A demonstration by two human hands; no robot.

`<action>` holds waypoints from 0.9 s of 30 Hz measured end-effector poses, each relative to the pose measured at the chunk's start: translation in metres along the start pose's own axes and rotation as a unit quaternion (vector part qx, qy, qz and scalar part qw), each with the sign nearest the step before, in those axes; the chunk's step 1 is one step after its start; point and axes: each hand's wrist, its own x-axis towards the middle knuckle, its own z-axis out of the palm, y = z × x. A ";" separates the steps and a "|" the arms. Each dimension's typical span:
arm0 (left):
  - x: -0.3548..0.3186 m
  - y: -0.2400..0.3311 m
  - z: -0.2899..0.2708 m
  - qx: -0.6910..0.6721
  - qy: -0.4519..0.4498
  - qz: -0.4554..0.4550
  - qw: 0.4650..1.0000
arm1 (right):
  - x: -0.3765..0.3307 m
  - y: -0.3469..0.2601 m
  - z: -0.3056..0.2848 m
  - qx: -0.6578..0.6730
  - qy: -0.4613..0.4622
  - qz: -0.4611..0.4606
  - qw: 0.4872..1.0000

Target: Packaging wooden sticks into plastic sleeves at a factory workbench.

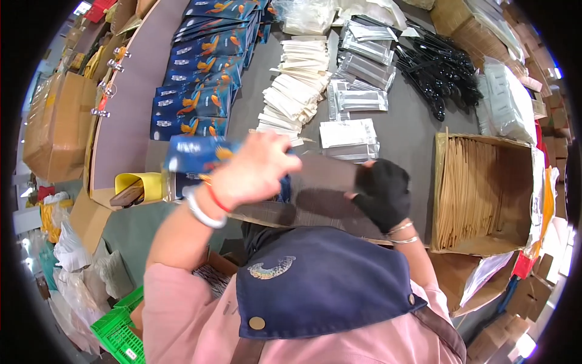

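My left hand (251,167), with a white band and a red cord at the wrist, is smeared by motion. It lies over the right end of a blurred blue printed packet (193,151); whether its fingers grip the packet cannot be told. More blue packets (200,103) are fanned in a column above. My right hand (386,193), in a black fingerless glove, is closed at the edge of a blurred, flat brownish piece (327,172), its exact kind unclear. Just beyond are white paper-wrapped strips (291,97) and clear plastic sachets (364,97).
Black wrapped utensils (439,70) are heaped at the far right. An open carton (439,194) of thin wooden-looking sticks stands right of my glove. At the left are a yellow container (151,185) and a raised table side panel (130,91). A green crate (118,324) sits lower left.
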 end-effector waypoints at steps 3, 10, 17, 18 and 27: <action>-0.021 -0.059 -0.022 0.066 0.142 -0.015 0.988 | -0.002 0.011 -0.015 -0.007 0.019 0.050 0.999; -0.043 0.026 0.087 -0.021 0.161 -0.367 0.916 | -0.005 -0.012 -0.012 -0.034 -0.037 0.041 0.998; -0.048 0.021 0.098 -0.151 0.201 -0.366 0.896 | 0.001 -0.015 -0.011 -0.054 -0.099 -0.003 0.994; -0.047 0.021 0.097 -0.159 0.192 -0.367 0.896 | 0.004 -0.017 -0.007 -0.054 -0.099 -0.003 0.994; -0.022 -0.013 0.078 -0.073 0.201 -0.277 0.937 | 0.022 -0.030 0.039 0.092 -0.045 -0.081 0.991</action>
